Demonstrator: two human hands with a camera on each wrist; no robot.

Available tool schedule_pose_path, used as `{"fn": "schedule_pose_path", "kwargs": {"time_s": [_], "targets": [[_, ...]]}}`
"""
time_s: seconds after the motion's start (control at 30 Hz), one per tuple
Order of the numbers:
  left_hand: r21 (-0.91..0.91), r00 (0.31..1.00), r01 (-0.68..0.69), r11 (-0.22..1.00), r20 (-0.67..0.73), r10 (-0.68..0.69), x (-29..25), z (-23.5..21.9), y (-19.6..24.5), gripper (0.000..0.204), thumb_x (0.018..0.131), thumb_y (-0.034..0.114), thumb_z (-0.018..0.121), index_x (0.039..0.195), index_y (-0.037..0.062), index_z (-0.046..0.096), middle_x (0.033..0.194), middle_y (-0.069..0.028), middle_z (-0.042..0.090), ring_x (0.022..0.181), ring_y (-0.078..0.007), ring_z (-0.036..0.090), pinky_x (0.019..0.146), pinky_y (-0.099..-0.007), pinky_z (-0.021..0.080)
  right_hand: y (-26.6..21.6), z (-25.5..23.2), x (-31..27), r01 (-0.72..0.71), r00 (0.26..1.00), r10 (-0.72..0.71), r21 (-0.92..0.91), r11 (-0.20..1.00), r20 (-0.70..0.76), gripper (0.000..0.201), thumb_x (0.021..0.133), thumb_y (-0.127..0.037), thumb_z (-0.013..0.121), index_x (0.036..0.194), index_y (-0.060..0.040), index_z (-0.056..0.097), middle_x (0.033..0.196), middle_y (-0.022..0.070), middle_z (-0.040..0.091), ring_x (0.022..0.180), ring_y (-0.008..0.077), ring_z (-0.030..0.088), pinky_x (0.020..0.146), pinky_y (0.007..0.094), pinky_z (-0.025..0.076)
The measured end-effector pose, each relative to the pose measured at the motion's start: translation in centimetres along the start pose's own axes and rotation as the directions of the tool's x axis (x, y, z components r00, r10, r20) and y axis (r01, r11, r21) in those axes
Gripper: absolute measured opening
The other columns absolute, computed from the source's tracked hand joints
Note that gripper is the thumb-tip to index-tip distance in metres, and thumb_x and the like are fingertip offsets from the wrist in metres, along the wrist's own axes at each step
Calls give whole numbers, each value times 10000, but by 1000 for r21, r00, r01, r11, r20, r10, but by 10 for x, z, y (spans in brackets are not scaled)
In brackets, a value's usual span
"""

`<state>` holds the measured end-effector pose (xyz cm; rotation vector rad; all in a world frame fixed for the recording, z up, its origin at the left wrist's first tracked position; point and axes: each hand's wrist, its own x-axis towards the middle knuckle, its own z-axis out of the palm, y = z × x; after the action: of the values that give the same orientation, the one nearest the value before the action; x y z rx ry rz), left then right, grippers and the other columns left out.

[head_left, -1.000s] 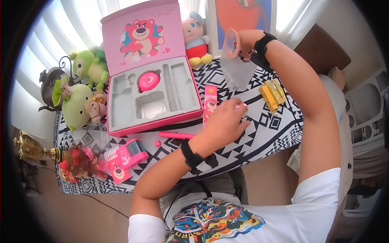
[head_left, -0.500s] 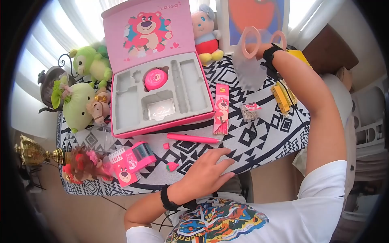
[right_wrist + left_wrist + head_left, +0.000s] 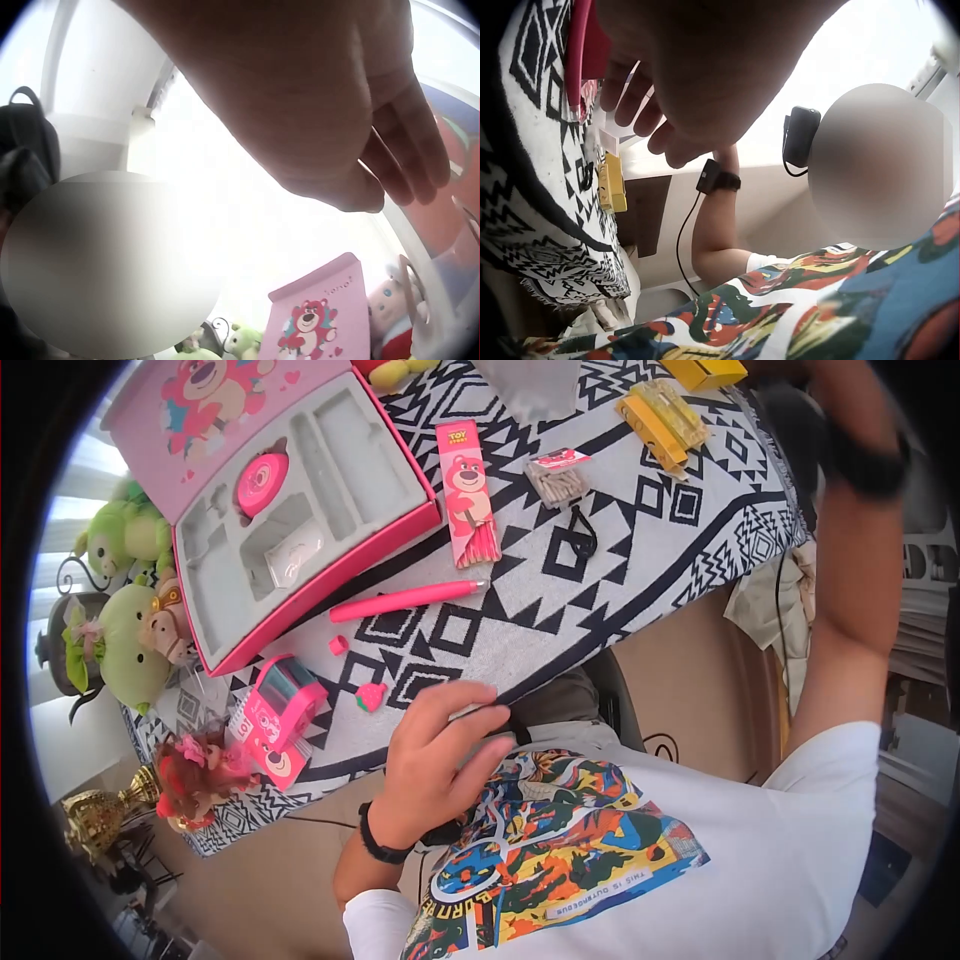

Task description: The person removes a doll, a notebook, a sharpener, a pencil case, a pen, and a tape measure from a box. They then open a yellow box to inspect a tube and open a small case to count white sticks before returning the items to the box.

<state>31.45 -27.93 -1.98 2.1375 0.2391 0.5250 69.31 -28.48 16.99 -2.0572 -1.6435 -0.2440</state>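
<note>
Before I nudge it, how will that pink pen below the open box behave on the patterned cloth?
The pink pen looks slim and rounded, so a sideways push would probably roll it, though the woven cloth may slow it. It lies flat and appears rigid and light, likely easy to pinch. The left hand rests nearest, at the table edge.

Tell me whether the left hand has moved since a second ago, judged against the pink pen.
Yes. The left hand pulled back toward the person: it was beyond the pink pen, now it lies at the table's near edge.
</note>
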Motion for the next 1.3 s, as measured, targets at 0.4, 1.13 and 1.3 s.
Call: {"fn": "schedule_pose_path", "kwargs": {"time_s": [0.4, 1.13, 1.3], "targets": [[-67, 997, 77, 995, -4, -78, -49, 13, 11, 247, 781, 72, 807, 1013, 42, 728, 1054, -109, 710, 954, -286, 683, 818, -374, 550, -9, 209, -439, -365, 484, 259, -77, 928, 836, 219, 844, -82, 578, 1037, -9, 653, 865, 254, 695, 819, 444, 687, 717, 546, 551], [116, 987, -122, 986, 116, 109, 96, -9, 22, 225, 811, 98, 801, 1013, 46, 715, 1029, -96, 698, 903, -285, 670, 778, -386, 540, 33, 49, -219, -384, 679, -84, 451, 806, 729, 377, 940, -281, 701, 1231, -47, 647, 971, 128, 691, 877, 280, 690, 778, 375, 553], [82, 984, -111, 990, 150, 98, 119, 2, 9, 214, 848, 128, 781, 1035, 51, 709, 1022, -94, 685, 918, -286, 665, 785, -388, 538, 77, 71, -164, -353, 902, 281, 186, 917, 327, 290, 901, -197, 717, 1131, -30, 658, 999, 145, 660, 849, 315, 676, 764, 395, 555]]}}
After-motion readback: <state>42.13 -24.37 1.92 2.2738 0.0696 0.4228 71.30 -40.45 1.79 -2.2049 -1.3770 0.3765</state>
